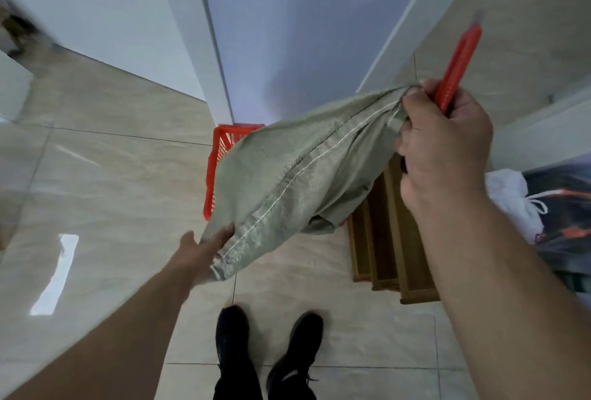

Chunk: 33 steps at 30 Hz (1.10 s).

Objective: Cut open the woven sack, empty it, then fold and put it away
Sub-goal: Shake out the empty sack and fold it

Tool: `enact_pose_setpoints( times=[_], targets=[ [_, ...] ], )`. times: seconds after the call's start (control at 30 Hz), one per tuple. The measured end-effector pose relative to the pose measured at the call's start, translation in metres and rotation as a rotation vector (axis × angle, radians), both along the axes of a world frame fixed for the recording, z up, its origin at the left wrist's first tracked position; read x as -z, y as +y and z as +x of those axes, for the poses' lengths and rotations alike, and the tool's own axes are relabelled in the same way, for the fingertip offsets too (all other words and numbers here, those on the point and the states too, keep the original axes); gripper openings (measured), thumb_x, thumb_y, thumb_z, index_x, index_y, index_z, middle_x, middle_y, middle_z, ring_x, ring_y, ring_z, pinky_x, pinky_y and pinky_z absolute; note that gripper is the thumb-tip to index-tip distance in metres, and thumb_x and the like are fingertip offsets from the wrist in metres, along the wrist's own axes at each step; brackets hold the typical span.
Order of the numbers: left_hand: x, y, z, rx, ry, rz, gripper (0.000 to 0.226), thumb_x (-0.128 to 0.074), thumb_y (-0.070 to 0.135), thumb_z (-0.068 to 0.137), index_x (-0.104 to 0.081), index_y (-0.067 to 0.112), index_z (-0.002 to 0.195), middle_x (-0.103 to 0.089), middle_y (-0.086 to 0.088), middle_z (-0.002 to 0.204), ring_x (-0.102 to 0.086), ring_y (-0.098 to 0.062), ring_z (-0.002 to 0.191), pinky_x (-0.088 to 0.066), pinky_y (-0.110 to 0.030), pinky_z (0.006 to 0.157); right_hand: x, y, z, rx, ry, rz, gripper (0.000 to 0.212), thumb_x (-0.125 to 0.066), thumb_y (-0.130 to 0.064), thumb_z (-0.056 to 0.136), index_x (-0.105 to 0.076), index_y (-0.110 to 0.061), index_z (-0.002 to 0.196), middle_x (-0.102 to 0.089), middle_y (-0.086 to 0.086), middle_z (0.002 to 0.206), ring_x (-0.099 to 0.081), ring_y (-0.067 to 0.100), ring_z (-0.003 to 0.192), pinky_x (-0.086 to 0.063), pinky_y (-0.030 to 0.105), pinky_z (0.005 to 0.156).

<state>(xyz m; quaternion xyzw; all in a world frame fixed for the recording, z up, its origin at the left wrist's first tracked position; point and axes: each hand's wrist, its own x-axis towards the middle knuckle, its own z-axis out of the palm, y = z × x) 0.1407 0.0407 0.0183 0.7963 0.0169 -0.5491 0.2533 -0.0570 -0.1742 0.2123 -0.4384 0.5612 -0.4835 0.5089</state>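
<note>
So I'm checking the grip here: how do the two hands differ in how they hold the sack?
The right hand is raised and bunches one end of the sack in a closed fist, also gripping a red utility knife. The left hand sits lower, pinching only the stitched corner, with nothing else in it. Both grip the same seamed edge.
</note>
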Motion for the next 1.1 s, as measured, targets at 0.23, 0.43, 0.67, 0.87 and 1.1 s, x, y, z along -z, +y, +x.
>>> enact_pose_setpoints(
  times=[0.23,0.43,0.67,0.87,1.1],
  targets=[
    [0.029,0.008,-0.031,-0.249,0.008,-0.150,0.027,-0.060,0.021,0.104,-0.063,-0.005,0.111,-0.068,-0.013,0.076,-0.059,-0.023,0.060,-0.058,-0.035,0.065,0.012,0.002,-0.005,0.037,-0.051,0.090,0.022,-0.062,-0.001,0.098,-0.060,-0.019,0.085,-0.048,-0.005,0.059,-0.035,0.009,0.042,-0.028,0.024,0.042],
    [-0.069,-0.032,0.050,-0.147,-0.381,-0.448,0.024,-0.054,0.031,0.107,-0.068,0.014,0.097,-0.069,-0.006,0.086,-0.065,-0.020,0.071,-0.057,-0.020,0.050,0.003,-0.004,-0.024,0.082,-0.103,0.346,0.016,-0.057,-0.008,0.095,-0.055,-0.017,0.082,-0.046,-0.004,0.057,-0.036,0.009,0.041,-0.029,0.025,0.040],
    [-0.225,-0.085,0.072,-0.097,-0.556,-0.855,0.023,-0.055,0.032,0.106,-0.067,0.020,0.091,-0.061,0.008,0.072,-0.056,0.001,0.061,-0.049,-0.015,0.058,-0.076,-0.012,-0.047,0.163,-0.213,0.198,0.022,-0.060,-0.011,0.097,-0.056,-0.020,0.077,-0.045,-0.005,0.057,-0.038,0.009,0.044,-0.028,0.025,0.040],
    [-0.217,-0.063,0.078,-0.201,-0.046,-0.724,0.026,-0.047,0.032,0.107,-0.072,0.026,0.108,-0.077,-0.006,0.119,-0.072,-0.019,0.097,-0.056,-0.050,0.098,-0.091,0.011,-0.048,0.160,-0.033,0.281,0.018,-0.054,-0.011,0.102,-0.060,-0.019,0.086,-0.054,-0.001,0.071,-0.047,0.009,0.048,-0.035,0.025,0.044],
    [-0.308,-0.102,0.109,-0.246,0.107,-1.087,0.029,-0.041,0.029,0.110,-0.068,0.024,0.119,-0.074,-0.002,0.127,-0.066,-0.025,0.127,-0.053,-0.049,0.105,-0.194,-0.013,-0.045,0.218,-0.178,-0.014,0.017,-0.057,-0.010,0.101,-0.062,-0.020,0.088,-0.057,-0.005,0.066,-0.046,0.012,0.051,-0.032,0.024,0.044]
  ],
)
